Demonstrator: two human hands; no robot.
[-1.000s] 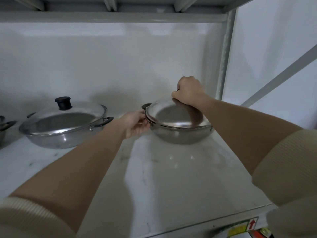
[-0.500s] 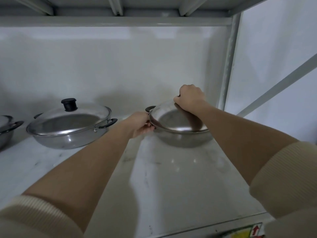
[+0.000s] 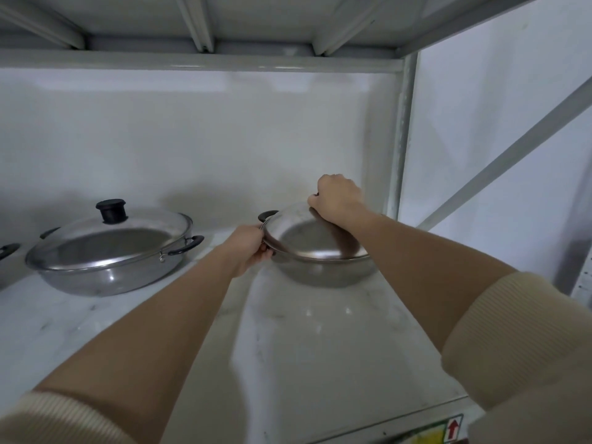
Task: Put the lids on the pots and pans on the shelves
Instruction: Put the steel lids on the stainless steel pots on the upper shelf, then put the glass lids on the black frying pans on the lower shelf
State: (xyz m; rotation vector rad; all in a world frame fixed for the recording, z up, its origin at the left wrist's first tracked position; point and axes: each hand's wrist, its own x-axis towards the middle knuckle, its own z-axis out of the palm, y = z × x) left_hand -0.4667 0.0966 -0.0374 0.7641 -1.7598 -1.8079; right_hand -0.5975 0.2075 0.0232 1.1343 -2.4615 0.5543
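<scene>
1. The shelf [image 3: 320,331] is a smooth, pale, glossy board, so we judge that a steel pan will slide on it easily if pushed sideways.

2. Well off to the left of our left fingers stands the lidded pan [image 3: 109,270], a wide shallow steel pan with its glass lid [image 3: 112,233] already seated. We take it as done. That lid looks fragile, and its black knob [image 3: 112,211] is the place to hold it.

3. Under both sets of our fingers sits the steel pan [image 3: 323,270], far back on the shelf near the right-hand post. It looks stiff and fairly light. Its black side handles are the safe hold; 1 shows just beyond our left fingers.

4. On that pan rests the steel lid [image 3: 315,237], domed, polished and likely slippery. It seems tilted, its left edge raised off the rim, so we judge it not yet seated.

5. Our right hand [image 3: 338,198] is curled tightly shut at the lid's top, presumably around its knob, which we cannot see.

6. Our left hand [image 3: 251,253] has its fingers closed at the lid's left edge, where rim and handle meet. Whether they pinch the lid or the pan handle we cannot tell.
</scene>
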